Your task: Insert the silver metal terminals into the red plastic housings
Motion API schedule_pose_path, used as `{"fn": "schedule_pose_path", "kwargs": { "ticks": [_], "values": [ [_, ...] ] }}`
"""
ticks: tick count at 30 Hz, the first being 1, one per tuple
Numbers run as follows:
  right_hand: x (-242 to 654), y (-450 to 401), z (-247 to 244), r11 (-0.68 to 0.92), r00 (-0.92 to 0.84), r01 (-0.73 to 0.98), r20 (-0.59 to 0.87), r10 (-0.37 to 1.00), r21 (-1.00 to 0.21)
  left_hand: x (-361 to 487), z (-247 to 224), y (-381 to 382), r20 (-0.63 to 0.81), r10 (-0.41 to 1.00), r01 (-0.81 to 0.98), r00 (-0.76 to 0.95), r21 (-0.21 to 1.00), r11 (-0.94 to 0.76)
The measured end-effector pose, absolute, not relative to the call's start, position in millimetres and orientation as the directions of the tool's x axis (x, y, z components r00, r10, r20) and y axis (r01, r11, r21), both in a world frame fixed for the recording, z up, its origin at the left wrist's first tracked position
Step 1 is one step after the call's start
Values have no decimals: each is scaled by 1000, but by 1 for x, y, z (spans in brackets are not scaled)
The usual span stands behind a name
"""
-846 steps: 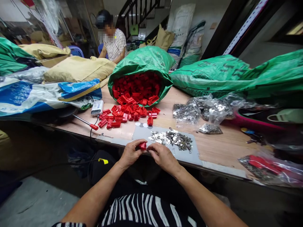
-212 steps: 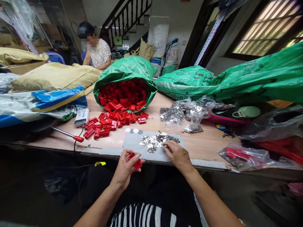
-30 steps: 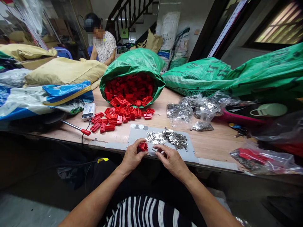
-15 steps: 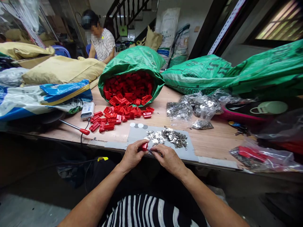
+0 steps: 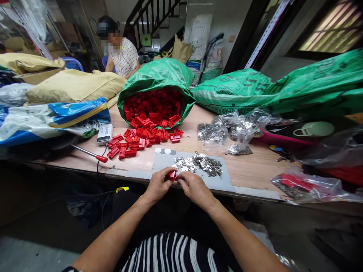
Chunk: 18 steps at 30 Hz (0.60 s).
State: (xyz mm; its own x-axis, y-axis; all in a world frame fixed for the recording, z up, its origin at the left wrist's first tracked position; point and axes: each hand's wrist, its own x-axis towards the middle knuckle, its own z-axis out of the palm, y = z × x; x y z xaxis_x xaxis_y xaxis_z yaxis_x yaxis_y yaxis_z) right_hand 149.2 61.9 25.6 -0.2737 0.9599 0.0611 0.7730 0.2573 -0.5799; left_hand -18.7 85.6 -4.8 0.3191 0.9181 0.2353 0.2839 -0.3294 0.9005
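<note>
My left hand (image 5: pixel 159 185) is closed on a small red plastic piece (image 5: pixel 172 175) at the table's front edge. Right beside it, my right hand (image 5: pixel 194 187) is pinched shut with its fingertips close against the piece. What those fingers hold is mostly hidden; only a small dark bit shows. Just beyond both hands, a grey mat (image 5: pixel 227 180) bears a pile of shiny metal pieces (image 5: pixel 184 164) and a darker pile of metal pieces (image 5: pixel 208 165). More loose red pieces (image 5: pixel 136 139) lie farther back, spilling from a green sack (image 5: pixel 159 71).
A red-handled rod (image 5: pixel 93 154) and a white device (image 5: pixel 104 134) with a cable lie on the left. Clear bags of metal parts (image 5: pixel 212 132) sit to the right, near a pale green cup (image 5: pixel 316 129). Another person (image 5: pixel 123 56) sits behind the sacks.
My right hand has come slightly closer to the red piece. The thin dark rod seen between my hands before is now almost hidden. The view has shifted slightly.
</note>
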Motion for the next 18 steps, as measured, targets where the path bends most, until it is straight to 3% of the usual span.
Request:
{"fn": "schedule_pose_path", "kwargs": {
  "ticks": [5,18],
  "values": [
    [161,61,30,259,-297,695,60,953,-671,-20,-3,84,226,915,275,335,905,-324],
    [165,61,28,255,-294,713,51,954,-654,-22,-5,85,226,913,282,339,902,-327]
  ]
}}
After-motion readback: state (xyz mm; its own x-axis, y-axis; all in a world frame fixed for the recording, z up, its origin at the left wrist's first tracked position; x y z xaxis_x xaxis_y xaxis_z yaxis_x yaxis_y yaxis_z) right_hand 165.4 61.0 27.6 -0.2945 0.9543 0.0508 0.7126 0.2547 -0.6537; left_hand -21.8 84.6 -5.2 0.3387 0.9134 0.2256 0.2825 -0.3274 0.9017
